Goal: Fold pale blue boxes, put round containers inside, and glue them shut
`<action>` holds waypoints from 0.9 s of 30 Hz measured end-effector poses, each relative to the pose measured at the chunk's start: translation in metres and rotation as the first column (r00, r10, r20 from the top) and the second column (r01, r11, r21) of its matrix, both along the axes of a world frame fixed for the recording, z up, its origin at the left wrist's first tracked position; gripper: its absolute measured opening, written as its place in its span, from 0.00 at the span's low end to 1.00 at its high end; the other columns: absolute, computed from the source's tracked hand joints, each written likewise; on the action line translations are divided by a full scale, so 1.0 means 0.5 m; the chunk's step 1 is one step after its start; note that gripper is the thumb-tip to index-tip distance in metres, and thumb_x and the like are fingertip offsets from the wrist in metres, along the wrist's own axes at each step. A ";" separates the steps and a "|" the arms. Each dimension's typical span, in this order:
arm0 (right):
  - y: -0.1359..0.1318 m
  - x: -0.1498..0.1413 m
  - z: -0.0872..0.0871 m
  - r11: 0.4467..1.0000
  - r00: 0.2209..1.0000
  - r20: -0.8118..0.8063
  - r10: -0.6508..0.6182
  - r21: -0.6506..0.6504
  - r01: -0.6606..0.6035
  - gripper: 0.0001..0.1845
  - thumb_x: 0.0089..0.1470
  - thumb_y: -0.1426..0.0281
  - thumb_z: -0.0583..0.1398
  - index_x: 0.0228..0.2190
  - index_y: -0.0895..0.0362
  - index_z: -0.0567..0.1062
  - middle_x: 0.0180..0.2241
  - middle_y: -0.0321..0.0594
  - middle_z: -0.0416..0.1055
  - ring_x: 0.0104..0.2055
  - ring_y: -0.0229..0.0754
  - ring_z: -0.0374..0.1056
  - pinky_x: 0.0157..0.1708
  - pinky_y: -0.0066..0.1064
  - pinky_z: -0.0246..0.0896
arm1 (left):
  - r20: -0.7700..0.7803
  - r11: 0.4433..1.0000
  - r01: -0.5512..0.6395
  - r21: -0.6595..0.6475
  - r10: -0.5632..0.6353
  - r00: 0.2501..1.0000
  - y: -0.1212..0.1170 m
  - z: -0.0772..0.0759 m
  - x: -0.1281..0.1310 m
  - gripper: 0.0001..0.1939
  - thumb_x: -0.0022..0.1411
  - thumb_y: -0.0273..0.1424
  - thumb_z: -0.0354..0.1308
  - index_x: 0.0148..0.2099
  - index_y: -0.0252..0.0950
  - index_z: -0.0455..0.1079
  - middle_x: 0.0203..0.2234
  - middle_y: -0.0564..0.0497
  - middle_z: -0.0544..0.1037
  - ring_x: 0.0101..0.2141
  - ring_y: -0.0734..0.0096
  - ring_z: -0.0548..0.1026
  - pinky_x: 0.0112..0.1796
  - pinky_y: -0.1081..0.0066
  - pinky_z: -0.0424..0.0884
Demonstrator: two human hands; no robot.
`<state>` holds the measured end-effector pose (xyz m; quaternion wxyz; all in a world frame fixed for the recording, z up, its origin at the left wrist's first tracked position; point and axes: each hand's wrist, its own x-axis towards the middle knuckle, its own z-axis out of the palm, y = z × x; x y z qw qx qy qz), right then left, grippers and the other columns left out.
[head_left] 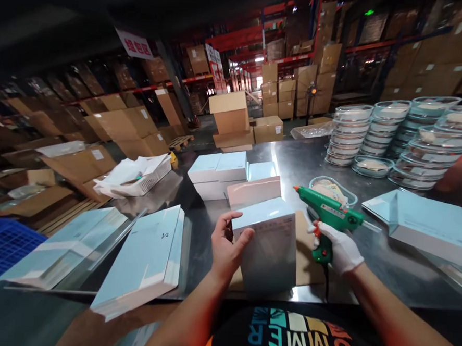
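Note:
My bare left hand [229, 243] grips the left side of a light blue cardboard box [270, 253], which stands on the bench in front of me. In a white glove, my right hand [338, 247] is closed around the handle of a green glue gun [332, 213]. Its orange nozzle points up and left, just right of the box's top edge, apart from it. A clear glue stick sticks out at the gun's back. Beneath the box lies a piece of brown cardboard [307, 248]. Right behind the box stands an open pinkish flap or box [254, 191].
Finished-looking blue boxes [218, 173] sit further back. Flat blue cartons [142, 256] are stacked at left, more [431, 222] at right. Clear round containers [349, 133] stand in tall stacks at the back right. A white basket [139, 175] with papers and a blue crate [5, 250] are left.

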<state>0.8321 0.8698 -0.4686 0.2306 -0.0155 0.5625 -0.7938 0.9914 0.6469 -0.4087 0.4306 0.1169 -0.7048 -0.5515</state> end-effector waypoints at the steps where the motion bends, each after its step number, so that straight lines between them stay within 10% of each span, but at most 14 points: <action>1: 0.003 -0.005 -0.011 0.999 0.992 0.112 0.052 -0.015 -0.051 0.24 0.48 0.53 0.74 0.38 0.56 0.78 0.32 0.42 0.82 0.19 0.37 0.65 0.17 0.28 0.61 | 0.007 1.000 0.004 0.016 -0.004 1.000 -0.001 0.001 -0.001 0.28 0.56 0.51 0.77 0.48 0.37 0.76 0.37 0.48 0.81 0.36 0.64 0.79 0.38 0.70 0.73; 5: 0.020 -0.032 -0.053 0.916 0.931 0.319 0.176 0.295 -0.274 0.25 0.70 0.50 0.55 0.37 0.58 0.78 0.30 0.52 0.81 0.18 0.41 0.67 0.18 0.32 0.62 | 0.005 0.999 -0.008 0.047 0.008 1.000 -0.003 0.007 -0.006 0.29 0.55 0.54 0.76 0.46 0.37 0.75 0.36 0.48 0.81 0.36 0.62 0.79 0.38 0.68 0.74; 9: 0.041 -0.072 -0.058 0.726 0.983 -0.022 0.180 0.678 -0.118 0.23 0.66 0.53 0.61 0.25 0.55 0.75 0.25 0.50 0.78 0.29 0.52 0.78 0.29 0.37 0.71 | 0.013 0.998 -0.015 0.056 0.015 1.000 -0.007 0.010 -0.009 0.29 0.55 0.55 0.75 0.46 0.37 0.75 0.35 0.49 0.80 0.33 0.64 0.78 0.35 0.69 0.73; 14: -0.010 -0.046 0.033 0.965 0.920 -0.344 0.188 0.241 -0.107 0.31 0.60 0.41 0.61 0.48 0.53 0.80 0.48 0.50 0.83 0.51 0.56 0.80 0.50 0.45 0.78 | -0.001 1.000 0.029 0.005 -0.029 1.000 0.005 -0.006 -0.026 0.29 0.57 0.55 0.74 0.46 0.37 0.77 0.36 0.48 0.81 0.37 0.61 0.79 0.39 0.67 0.74; 16: -0.049 -0.017 0.079 0.974 0.869 -0.442 0.221 0.057 -0.219 0.36 0.59 0.42 0.62 0.58 0.52 0.77 0.56 0.49 0.80 0.59 0.56 0.77 0.61 0.48 0.73 | -0.026 0.998 0.042 -0.045 -0.043 0.999 0.012 -0.019 -0.031 0.29 0.57 0.55 0.74 0.47 0.38 0.78 0.38 0.47 0.81 0.40 0.59 0.79 0.43 0.66 0.75; 20: -0.095 0.013 0.121 0.974 0.790 -0.570 0.226 0.108 -0.200 0.29 0.57 0.57 0.63 0.58 0.55 0.78 0.58 0.47 0.78 0.65 0.57 0.71 0.70 0.51 0.64 | -0.047 0.989 0.049 -0.137 -0.056 0.997 0.012 -0.049 -0.031 0.29 0.58 0.55 0.74 0.48 0.38 0.78 0.44 0.44 0.79 0.46 0.57 0.80 0.47 0.64 0.75; 24: -0.079 -0.001 0.096 0.965 0.759 -0.598 0.260 0.124 -0.233 0.33 0.58 0.50 0.68 0.58 0.55 0.76 0.59 0.50 0.78 0.64 0.60 0.73 0.65 0.52 0.70 | -0.117 0.976 0.090 -0.197 -0.115 0.987 0.000 -0.062 -0.032 0.26 0.61 0.51 0.75 0.48 0.38 0.73 0.57 0.39 0.75 0.58 0.51 0.78 0.55 0.60 0.74; 27: -0.050 -0.014 0.070 0.951 0.594 -0.746 0.303 0.194 -0.241 0.39 0.49 0.47 0.76 0.56 0.53 0.77 0.70 0.55 0.67 0.73 0.63 0.64 0.71 0.52 0.63 | -0.247 0.959 0.181 -0.218 -0.234 0.940 -0.016 -0.055 -0.036 0.27 0.63 0.45 0.76 0.54 0.43 0.68 0.51 0.44 0.79 0.56 0.55 0.81 0.55 0.57 0.76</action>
